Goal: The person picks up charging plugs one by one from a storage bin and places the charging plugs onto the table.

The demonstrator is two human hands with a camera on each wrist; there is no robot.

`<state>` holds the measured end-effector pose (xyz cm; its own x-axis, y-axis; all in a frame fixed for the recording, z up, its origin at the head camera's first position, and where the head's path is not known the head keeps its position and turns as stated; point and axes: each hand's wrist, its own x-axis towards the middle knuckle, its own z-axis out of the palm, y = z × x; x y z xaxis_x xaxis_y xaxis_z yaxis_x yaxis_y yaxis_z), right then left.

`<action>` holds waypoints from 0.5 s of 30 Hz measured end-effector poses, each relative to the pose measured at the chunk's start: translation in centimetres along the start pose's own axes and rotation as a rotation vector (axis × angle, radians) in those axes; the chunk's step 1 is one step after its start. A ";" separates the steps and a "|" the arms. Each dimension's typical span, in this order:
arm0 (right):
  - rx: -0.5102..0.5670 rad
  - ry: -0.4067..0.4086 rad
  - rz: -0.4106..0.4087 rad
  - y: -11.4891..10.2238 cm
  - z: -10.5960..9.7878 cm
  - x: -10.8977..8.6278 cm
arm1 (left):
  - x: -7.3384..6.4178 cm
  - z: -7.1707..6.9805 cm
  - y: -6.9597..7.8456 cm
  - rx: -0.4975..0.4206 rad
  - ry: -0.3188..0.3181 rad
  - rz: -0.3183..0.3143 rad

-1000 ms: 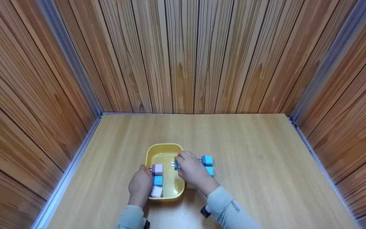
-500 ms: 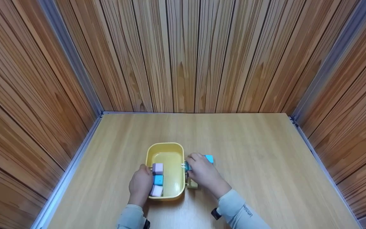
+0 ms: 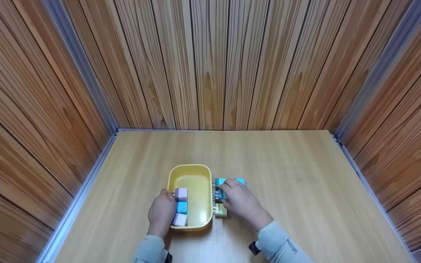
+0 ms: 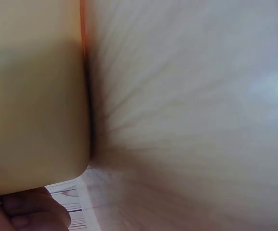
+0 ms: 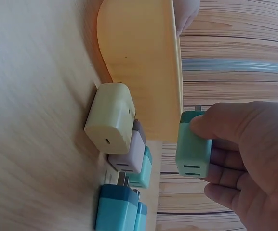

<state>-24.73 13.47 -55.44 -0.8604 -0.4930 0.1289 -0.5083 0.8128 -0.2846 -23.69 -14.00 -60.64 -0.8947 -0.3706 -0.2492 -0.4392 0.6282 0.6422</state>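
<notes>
Head: left hand [image 3: 162, 212] gripped the left rim of the yellow tub [image 3: 200, 204], three chargers [image 3: 182, 207] inside; right hand [image 3: 242, 199] just past the right rim. Table [image 3: 287, 175] stretched on rightward and behind.

Left wrist: tub wall large — left fingers cut off below.

Right wrist: right hand pinched a green charger [image 5: 193, 151] above the table, beside the tub; cream charger [image 5: 109, 118] partly hid a lilac charger [image 5: 129, 151] — blue chargers [image 5: 115, 214] cut off at bottom.
</notes>
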 end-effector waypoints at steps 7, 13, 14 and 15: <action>0.024 -0.006 0.011 1.0 0.0 -0.7 | 0.1 0.0 -0.1 0.012 0.009 0.019; 0.024 -0.032 0.030 1.5 -0.1 -1.3 | 0.2 0.1 -0.2 0.042 0.033 0.041; 0.022 -0.035 0.031 1.6 -0.2 -1.4 | 0.3 0.1 -0.2 0.054 0.039 0.047; 0.021 -0.038 0.031 1.6 -0.2 -1.5 | 0.3 0.1 -0.2 0.065 0.044 0.051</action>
<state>-24.25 15.63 -55.89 -0.8736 -0.4794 0.0836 -0.4802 0.8215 -0.3074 -23.88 -14.13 -60.89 -0.9123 -0.3655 -0.1847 -0.3987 0.6897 0.6044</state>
